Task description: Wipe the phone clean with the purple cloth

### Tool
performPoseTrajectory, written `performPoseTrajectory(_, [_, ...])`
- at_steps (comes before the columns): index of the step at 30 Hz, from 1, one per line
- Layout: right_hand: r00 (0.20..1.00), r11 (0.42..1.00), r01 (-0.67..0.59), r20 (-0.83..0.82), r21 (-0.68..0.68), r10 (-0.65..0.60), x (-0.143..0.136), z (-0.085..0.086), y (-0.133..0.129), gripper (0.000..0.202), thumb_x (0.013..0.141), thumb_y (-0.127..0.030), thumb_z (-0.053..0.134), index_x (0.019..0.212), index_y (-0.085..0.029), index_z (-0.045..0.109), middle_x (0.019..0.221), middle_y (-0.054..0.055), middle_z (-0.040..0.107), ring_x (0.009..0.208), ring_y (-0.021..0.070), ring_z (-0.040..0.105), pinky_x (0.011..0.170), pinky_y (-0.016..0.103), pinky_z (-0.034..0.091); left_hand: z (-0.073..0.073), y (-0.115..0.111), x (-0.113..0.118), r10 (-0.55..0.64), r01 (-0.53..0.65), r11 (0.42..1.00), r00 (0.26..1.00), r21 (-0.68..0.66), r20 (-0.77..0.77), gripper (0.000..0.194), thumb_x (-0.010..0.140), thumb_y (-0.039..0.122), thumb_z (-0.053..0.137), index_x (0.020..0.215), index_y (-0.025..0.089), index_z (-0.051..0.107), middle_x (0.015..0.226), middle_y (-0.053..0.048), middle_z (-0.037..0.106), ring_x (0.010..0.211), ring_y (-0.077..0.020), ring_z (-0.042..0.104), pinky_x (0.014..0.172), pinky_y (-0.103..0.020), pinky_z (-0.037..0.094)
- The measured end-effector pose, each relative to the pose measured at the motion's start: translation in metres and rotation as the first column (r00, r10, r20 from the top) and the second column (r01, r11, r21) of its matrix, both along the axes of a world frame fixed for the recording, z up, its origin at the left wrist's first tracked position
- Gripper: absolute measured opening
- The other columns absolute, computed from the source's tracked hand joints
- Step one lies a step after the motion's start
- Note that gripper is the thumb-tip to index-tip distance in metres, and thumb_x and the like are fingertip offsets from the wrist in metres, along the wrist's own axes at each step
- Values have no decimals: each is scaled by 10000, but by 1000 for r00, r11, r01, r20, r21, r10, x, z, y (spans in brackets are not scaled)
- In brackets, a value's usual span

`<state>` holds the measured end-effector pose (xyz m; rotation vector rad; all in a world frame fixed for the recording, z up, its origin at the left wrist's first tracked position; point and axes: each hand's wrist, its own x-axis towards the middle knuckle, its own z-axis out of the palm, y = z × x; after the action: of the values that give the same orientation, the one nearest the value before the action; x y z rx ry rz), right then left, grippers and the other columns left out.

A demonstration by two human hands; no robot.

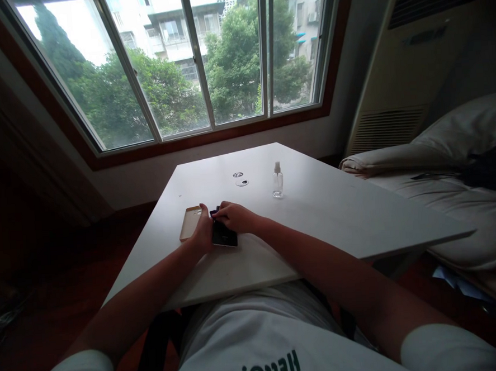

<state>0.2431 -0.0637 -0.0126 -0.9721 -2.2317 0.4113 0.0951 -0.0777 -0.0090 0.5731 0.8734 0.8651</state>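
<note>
A black smartphone (225, 236) lies on the white table (326, 225) in front of me, its upper part covered by my hands. My left hand (201, 233) is at the phone's left edge, gripping it from the side with the thumb pointing away from me. Over the phone's upper end, my right hand (234, 216) has its fingers pinched on a small dark blue thing (214, 212), soft-looking like a cloth, though its kind is unclear. A light tan phone case (188, 222) lies hollow side up just left of my left hand, partly hidden by it.
A clear spray bottle (277, 182) stands upright farther back on the right. Two small flat round items (241, 183) lie left of it. A window (173, 67) is beyond the table. A padded light-coloured seat or bed (397, 157) and an air conditioner (400, 70) are at right.
</note>
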Motion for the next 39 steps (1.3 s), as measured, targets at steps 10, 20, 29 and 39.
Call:
performPoseTrajectory(10, [959, 958, -273, 48, -91, 278, 9, 10, -16, 228, 907, -198, 646, 1071, -179, 803, 1061, 62, 671, 860, 138, 619, 819, 246, 462, -6, 8, -6, 18, -17, 1000, 999, -15, 47, 763, 905, 814, 330, 1014, 150, 690, 733, -116, 718, 767, -325, 739, 676, -436, 616])
performPoseTrajectory(20, [863, 854, -491, 35, -170, 503, 10, 15, -23, 214, 890, -203, 681, 1055, -170, 814, 1059, 55, 695, 855, 116, 629, 802, 206, 469, 0, 3, -7, -74, 72, 996, 997, 50, 35, 747, 931, 773, 315, 1055, 141, 692, 756, -119, 733, 780, -315, 736, 670, -400, 611])
performPoseTrajectory(29, [785, 786, -549, 148, -284, 602, 16, 29, -26, 212, 848, -182, 738, 1040, -211, 822, 1040, 33, 696, 821, 93, 617, 800, 185, 462, -1, 5, -1, -93, 86, 991, 993, 99, 71, 829, 949, 768, 222, 1145, 116, 695, 773, -138, 745, 820, -325, 742, 685, -392, 607])
performPoseTrajectory(39, [960, 806, -272, -202, -527, 192, 56, 3, 27, 355, 703, -354, 850, 1013, -183, 826, 979, 48, 712, 719, 113, 637, 662, 221, 505, 12, -7, 5, -114, 109, 992, 989, 57, 97, 851, 941, 771, 230, 1175, 81, 670, 865, -178, 752, 791, -340, 744, 731, -462, 617])
